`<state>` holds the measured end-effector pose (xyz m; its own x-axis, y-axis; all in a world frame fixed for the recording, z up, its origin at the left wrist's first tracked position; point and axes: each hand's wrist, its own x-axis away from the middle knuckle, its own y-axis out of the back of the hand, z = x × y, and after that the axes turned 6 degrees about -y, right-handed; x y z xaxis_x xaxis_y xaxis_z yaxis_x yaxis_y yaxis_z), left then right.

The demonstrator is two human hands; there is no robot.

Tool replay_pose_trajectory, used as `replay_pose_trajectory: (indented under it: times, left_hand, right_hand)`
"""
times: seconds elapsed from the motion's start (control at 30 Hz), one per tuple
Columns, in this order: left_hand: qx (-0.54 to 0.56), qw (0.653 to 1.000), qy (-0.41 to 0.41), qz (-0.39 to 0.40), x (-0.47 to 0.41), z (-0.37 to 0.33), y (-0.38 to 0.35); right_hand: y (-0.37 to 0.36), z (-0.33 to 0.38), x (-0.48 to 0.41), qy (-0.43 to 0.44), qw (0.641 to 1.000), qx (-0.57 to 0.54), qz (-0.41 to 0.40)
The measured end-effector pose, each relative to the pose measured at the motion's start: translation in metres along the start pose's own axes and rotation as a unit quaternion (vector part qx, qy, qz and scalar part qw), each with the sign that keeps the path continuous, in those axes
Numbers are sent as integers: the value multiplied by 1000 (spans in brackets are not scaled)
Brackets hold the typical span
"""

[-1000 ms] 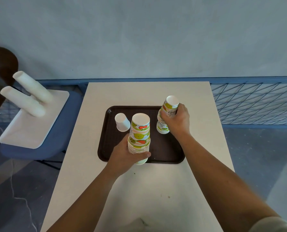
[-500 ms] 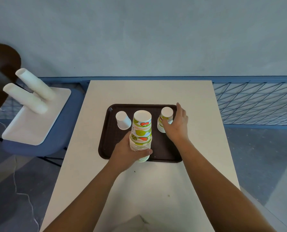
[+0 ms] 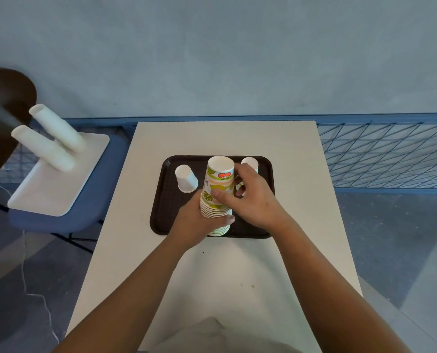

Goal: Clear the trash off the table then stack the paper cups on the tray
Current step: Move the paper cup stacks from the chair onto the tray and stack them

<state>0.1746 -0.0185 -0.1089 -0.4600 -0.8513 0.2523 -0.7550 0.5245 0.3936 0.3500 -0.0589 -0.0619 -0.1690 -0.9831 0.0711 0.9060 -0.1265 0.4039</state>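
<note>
A dark brown tray (image 3: 166, 200) lies on the white table (image 3: 225, 138). Over its front half stands a tall stack of upside-down printed paper cups (image 3: 220, 174). My left hand (image 3: 197, 222) grips the lower part of that stack. My right hand (image 3: 250, 200) grips the stack's upper cups, thumb across the front. A small plain white cup (image 3: 185, 178) stands upside down at the tray's left. Another printed cup stack (image 3: 250, 163) stands at the tray's back right, mostly hidden behind my right hand.
A blue chair (image 3: 67, 212) to the left of the table carries a white tray (image 3: 46, 194) with two long white cup stacks (image 3: 51, 141) lying on it. Blue wire fencing (image 3: 385, 154) runs behind and to the right. A grey wall is at the back.
My right hand set the smaller printed stack down at the tray's back right, let go, and moved left onto the top of the tall stack. My left hand kept holding the tall stack.
</note>
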Motion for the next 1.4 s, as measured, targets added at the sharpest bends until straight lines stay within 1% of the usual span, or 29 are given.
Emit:
replay_pose_trajectory:
  times: [0.13,0.37,0.53,0.73,0.97,1.1,1.23,1.33,1.4]
  left_hand:
    - [-23,1000,-4,-5,4,-5,-2]
    - [-45,999,-6,-11,10,-4,-5]
    - [-30,1000,-1,-9,13,-4,-3]
    - [-25,1000,-4,-15,16,-12,-1]
    - [-29,1000,-6,-10,17,-14,1]
    - [-43,999,7,-7,14,-10,1]
    - [-57,998,23,-13,12,-10,0]
    - [-60,998,23,-15,10,-11,0]
    - [-51,998,22,-13,9,-11,-1]
  right_hand:
    - [-2,0,1,-17,1000,14,-14]
    - [1,3,3,-20,998,54,4]
    - [6,8,3,-22,999,44,11]
    - [4,14,4,-21,999,28,-23]
    - [5,20,6,-27,999,11,-43]
    - [6,23,5,-46,994,-42,-86]
    - [7,23,-1,-95,978,-132,-128]
    - [11,19,-10,-130,952,-238,-144]
    - [14,15,-17,-155,917,-332,-157]
